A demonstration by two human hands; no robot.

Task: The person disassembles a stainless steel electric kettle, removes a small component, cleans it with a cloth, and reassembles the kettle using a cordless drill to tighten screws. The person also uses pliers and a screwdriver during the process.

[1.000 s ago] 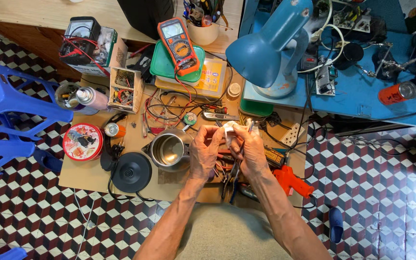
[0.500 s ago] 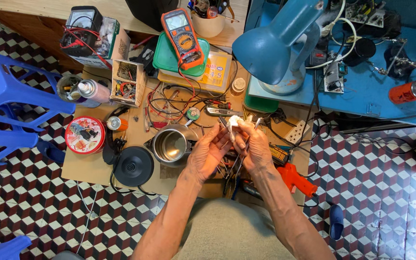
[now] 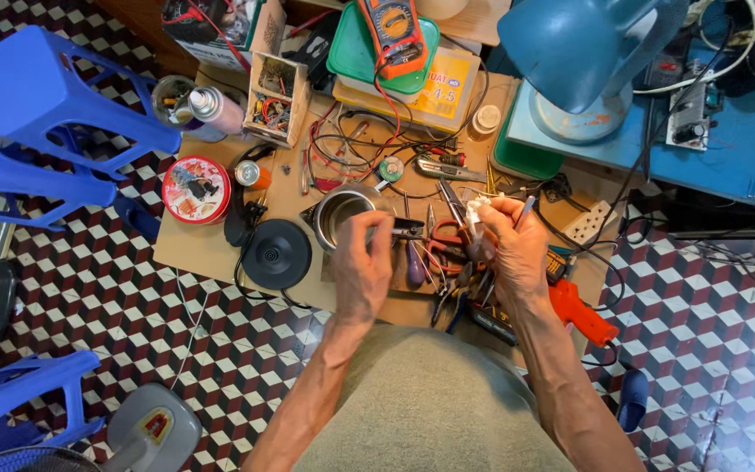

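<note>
You have 2 hands up, 1 steel pot (image 3: 342, 212), 1 black lid (image 3: 276, 254), 1 round red tin (image 3: 196, 190), 1 blue lamp (image 3: 578, 54).

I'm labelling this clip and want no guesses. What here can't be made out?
Head view only:
- White piece in the right hand: fingers cover most of it.
- Left hand: its fingertips' hold is too small to tell.
- Steel pot: inside shadowed.
- Blue lamp: top cut off.

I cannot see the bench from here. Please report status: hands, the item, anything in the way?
Left hand at steel pot, grip unclear. Right hand shut on small white part. Pliers and screwdrivers cluttered directly beneath.
</note>
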